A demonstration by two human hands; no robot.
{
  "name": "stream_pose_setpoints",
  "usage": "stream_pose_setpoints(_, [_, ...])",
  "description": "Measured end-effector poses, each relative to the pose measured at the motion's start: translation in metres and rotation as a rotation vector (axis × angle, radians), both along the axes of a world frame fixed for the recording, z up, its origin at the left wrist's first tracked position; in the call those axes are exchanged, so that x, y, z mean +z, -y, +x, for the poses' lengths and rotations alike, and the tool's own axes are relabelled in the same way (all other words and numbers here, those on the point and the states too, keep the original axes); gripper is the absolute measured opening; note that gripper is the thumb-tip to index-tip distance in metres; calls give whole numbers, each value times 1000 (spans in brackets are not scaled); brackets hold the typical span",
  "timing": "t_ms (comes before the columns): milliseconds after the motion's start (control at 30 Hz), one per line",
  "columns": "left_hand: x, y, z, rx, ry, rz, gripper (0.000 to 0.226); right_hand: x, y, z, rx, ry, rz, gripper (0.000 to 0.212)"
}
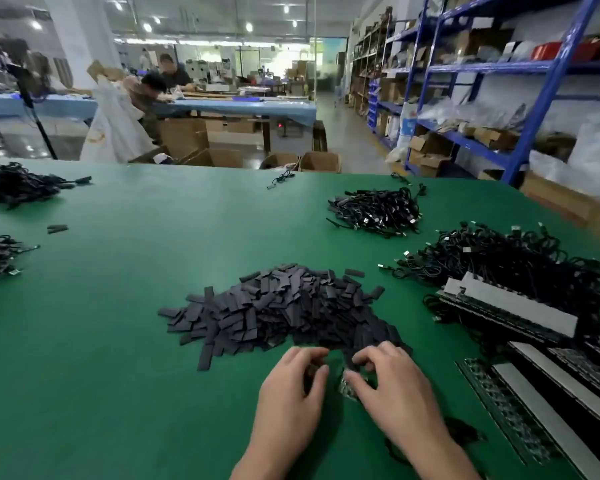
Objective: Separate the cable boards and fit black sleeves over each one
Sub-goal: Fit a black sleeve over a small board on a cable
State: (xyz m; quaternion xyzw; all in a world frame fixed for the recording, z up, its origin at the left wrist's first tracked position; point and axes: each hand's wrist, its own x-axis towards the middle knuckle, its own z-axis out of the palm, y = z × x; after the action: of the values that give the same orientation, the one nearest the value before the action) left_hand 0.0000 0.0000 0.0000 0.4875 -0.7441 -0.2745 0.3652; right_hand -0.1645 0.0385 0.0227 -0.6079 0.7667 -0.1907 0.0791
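1. Cable board [346,388]: small, flat, glinting metallic. It sits just above the counter [118,341], between the two hands, at the near edge of the sleeve pile [284,306].
2. Right hand [395,389]: thumb and curled fingers pinch the cable board. A thin black cable [465,431] loops on the counter just right of that forearm. It probably belongs to this board, but the join is hidden.
3. Left hand [291,393]: fingers curled round a black sleeve [310,374]. It's blurry, so I can't tell whether the sleeve mouth is open.
4. Step, as I judge it: sleeving. One board is already singled out and the sleeve is brought up to it, not yet on.
5. Next move needs the sleeve mouth squeezed open and lined up with the board's end, then slid along. It looks a tight fit, so edges could snag.
6. Sleeve pile: matte, dark grey-black, short flat rectangles. They look soft and flattened, heaped loosely.
7. Board strips [506,306], right side: long rigid rows with pale backing and dark, toothed edges, still joined.
8. Cable heaps [378,209]: tangled, glossy black wire with small silvery plugs. More heaps at the left edge.
9. Counter: smooth green mat.
10. Beyond: blue shelving [534,67], cardboard boxes, people at another bench.
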Motion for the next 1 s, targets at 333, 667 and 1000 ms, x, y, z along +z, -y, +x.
stream_pose_setpoints(333, [-11,7,2,-145,220,-70,50,-3,-6,1,-13,89,46,15])
stream_pose_setpoints(667, [1,6,2,-192,72,81,28,-2,-13,-5,-8,502,40,17])
stream_pose_setpoints(1000, [14,5,9,-233,-464,330,13,13,-19,14,-84,1487,-28,8])
